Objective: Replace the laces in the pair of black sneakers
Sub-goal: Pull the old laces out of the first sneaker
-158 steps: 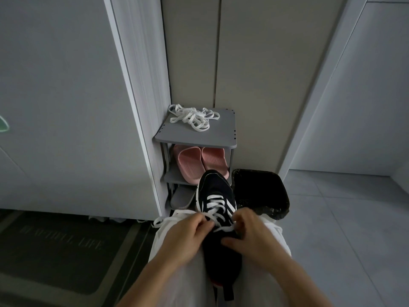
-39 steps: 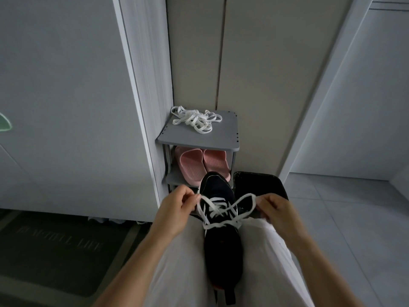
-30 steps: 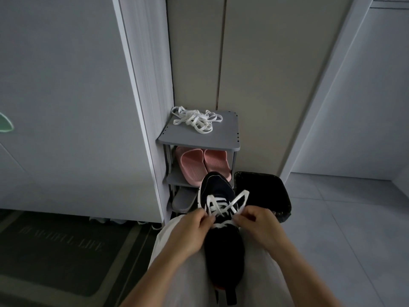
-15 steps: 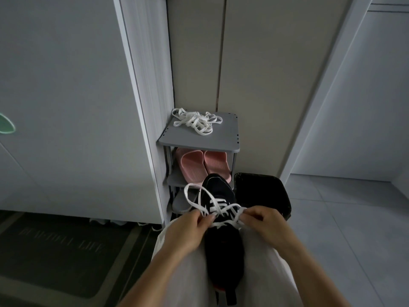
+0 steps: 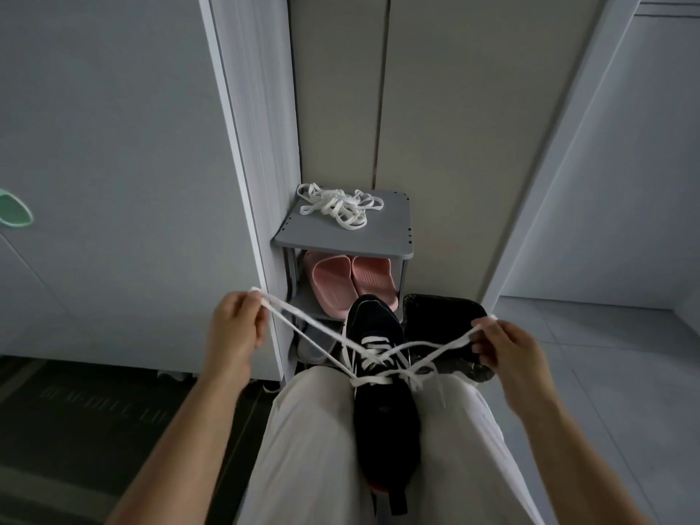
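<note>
Pulling wide now: vs 0.5 s ago, when both hands sat close together over the shoe's tongue, left hand [image 5: 236, 323] is out at mid-left of frame & right hand [image 5: 507, 346] at mid-right. The white lace [image 5: 303, 322] that stood up in a slack loop is drawn out in straight lines to both sides. Each hand pinches the lace btwn thumb & fingertips, other fingers curled. Approx 2 strands run to each hand and cross over the eyelets. Black sneaker [image 5: 382, 407] hasn't moved: lower centre, wedged btwn the knees of the pale trousers [image 5: 314, 441], toe pointing up-frame. Rack & its contents unchanged.

Counts:
- 1 black sneaker in view.
- 1 lace on it.
- 1 tangled pile of loose laces [image 5: 337, 204] on top of the shoe rack [image 5: 341, 238], centre of frame; no. of laces in the pile can't be told.
- 2 pink slippers [image 5: 352, 282], side by side on the shelf under the top.
- 1 grey shoe [image 5: 314, 350], partly seen on the shelf below that.
- 1 black bin [image 5: 447, 316], just right of the rack, behind the right-hand strands.
- 1 dark mat [image 5: 75, 411], lower left.
</note>
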